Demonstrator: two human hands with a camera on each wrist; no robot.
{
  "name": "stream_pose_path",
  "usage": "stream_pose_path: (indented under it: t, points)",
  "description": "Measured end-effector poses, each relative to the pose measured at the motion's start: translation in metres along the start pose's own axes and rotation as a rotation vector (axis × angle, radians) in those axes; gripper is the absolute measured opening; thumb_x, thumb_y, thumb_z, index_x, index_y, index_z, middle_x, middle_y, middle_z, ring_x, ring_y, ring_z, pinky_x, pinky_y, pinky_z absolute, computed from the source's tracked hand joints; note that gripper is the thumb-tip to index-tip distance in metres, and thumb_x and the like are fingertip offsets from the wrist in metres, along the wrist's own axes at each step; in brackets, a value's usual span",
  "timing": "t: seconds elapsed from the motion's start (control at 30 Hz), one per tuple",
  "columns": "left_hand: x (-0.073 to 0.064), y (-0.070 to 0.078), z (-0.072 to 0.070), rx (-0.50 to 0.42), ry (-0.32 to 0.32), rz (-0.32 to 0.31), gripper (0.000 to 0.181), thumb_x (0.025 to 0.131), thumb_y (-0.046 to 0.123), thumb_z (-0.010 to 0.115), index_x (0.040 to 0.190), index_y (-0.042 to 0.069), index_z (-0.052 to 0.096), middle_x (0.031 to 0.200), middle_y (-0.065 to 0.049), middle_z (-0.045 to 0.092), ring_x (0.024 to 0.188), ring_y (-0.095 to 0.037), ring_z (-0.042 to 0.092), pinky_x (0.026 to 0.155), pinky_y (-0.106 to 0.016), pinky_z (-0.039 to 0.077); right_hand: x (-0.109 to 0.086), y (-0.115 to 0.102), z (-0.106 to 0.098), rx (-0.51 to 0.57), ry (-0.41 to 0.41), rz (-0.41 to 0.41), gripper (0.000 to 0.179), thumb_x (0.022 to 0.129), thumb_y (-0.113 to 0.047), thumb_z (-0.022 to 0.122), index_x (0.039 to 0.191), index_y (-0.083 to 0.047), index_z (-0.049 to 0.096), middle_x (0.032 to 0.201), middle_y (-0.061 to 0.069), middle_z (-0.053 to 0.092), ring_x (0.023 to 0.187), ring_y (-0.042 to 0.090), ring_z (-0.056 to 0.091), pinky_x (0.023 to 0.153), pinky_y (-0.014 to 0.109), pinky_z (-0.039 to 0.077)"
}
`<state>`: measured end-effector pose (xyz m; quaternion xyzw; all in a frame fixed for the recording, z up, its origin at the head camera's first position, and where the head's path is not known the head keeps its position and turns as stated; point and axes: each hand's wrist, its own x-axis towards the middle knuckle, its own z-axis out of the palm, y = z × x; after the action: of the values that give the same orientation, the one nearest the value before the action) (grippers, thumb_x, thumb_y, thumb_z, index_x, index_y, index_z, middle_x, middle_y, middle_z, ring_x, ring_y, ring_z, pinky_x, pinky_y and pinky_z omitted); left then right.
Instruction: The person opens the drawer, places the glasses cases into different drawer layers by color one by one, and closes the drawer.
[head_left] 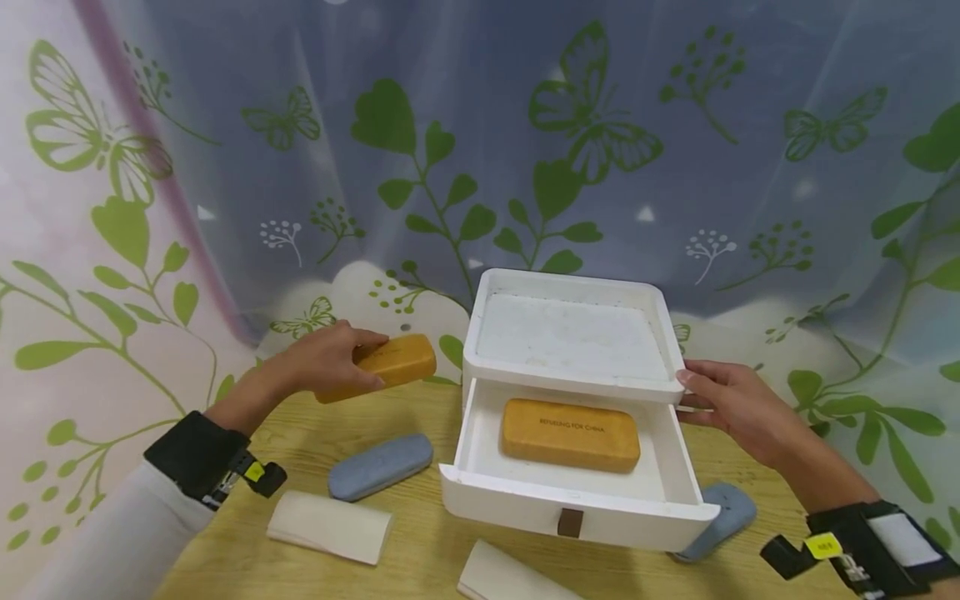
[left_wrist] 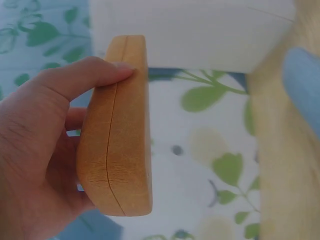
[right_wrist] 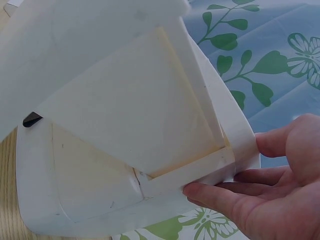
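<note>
My left hand (head_left: 330, 360) holds a mustard-brown glasses case (head_left: 401, 360) in the air left of a small white drawer box (head_left: 474, 367). In the left wrist view the thumb lies across the case's narrow side (left_wrist: 127, 135), where a seam line runs lengthwise. At the right side of the box, my right hand (head_left: 738, 408) grips its upper edge, thumb at the rim and fingers underneath. The drawer (head_left: 510, 518) is pulled out, and a second mustard-brown glasses case (head_left: 570, 437) lettered "REFUELING FOR CHINA" lies inside it. In the right wrist view the box (right_wrist: 125, 100) appears tilted.
A blue-grey glasses case (head_left: 381, 467) lies on the wooden table (head_left: 247, 500) left of the drawer; another blue-grey case (head_left: 723, 521) is partly hidden at its right. Two cream, folded-looking pieces (head_left: 330, 527) lie near the front. A patterned curtain (head_left: 480, 125) hangs behind.
</note>
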<state>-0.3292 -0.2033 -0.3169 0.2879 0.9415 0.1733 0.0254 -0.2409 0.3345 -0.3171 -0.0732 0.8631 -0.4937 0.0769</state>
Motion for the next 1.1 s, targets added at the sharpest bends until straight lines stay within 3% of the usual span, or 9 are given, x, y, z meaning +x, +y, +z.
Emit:
stream_pose_path:
  t: [0.27,0.43,0.57,0.73,0.9,1.1]
  points:
    - [-0.017,0.032,-0.028,-0.024,0.018,0.021,0.072,0.087,0.034,0.080,0.149,0.007,0.056,0.101,-0.009,0.063,0.082,-0.017,0.053,0.073,-0.031,0.046,0.001,0.001,0.000,0.009,-0.001,-0.006,0.069,0.113,-0.035,0.042,0.159,0.012,0.022,0.158,0.037,0.039,0.136,0.048,0.056,0.099,0.043,0.059]
    - [-0.025,0.050,-0.033,0.009,0.032,0.015,0.072,0.087,0.041,0.080,0.150,0.017,0.057,0.104,-0.007,0.061,0.086,-0.018,0.049,0.071,-0.031,0.042,0.001,0.001,0.000,0.009,-0.004,-0.009,0.069,0.113,-0.035,0.042,0.159,0.012,0.022,0.158,0.037,0.039,0.136,0.048,0.056,0.099,0.043,0.059]
    - [-0.027,0.069,-0.036,0.030,0.014,0.060,0.072,0.087,0.044,0.080,0.150,0.019,0.057,0.106,-0.005,0.064,0.088,-0.017,0.051,0.072,-0.031,0.043,0.000,0.002,0.000,0.000,-0.001,-0.008,0.070,0.113,-0.036,0.043,0.159,0.012,0.022,0.158,0.036,0.038,0.137,0.049,0.055,0.099,0.043,0.058]
    - [-0.022,0.092,-0.040,0.019,-0.032,0.147,0.069,0.087,0.042,0.078,0.148,0.016,0.059,0.104,-0.002,0.067,0.088,-0.016,0.052,0.074,-0.031,0.044,0.000,0.003,0.000,-0.002,-0.001,-0.011,0.070,0.113,-0.036,0.043,0.159,0.011,0.022,0.159,0.035,0.038,0.137,0.050,0.055,0.099,0.044,0.058]
    - [-0.009,0.117,-0.043,-0.001,-0.101,0.255,0.067,0.088,0.039,0.075,0.147,0.013,0.059,0.100,0.004,0.073,0.082,-0.012,0.058,0.074,-0.030,0.047,0.000,0.002,-0.001,-0.012,-0.007,-0.003,0.070,0.113,-0.037,0.042,0.160,0.011,0.022,0.158,0.036,0.039,0.137,0.049,0.056,0.099,0.044,0.058]
    - [0.007,0.145,-0.044,0.007,-0.189,0.303,0.067,0.090,0.039,0.073,0.149,0.011,0.057,0.113,0.003,0.076,0.087,-0.010,0.061,0.079,-0.029,0.051,-0.001,0.002,-0.001,-0.023,-0.004,0.009,0.072,0.112,-0.038,0.043,0.160,0.011,0.021,0.159,0.035,0.038,0.137,0.048,0.056,0.099,0.043,0.058]
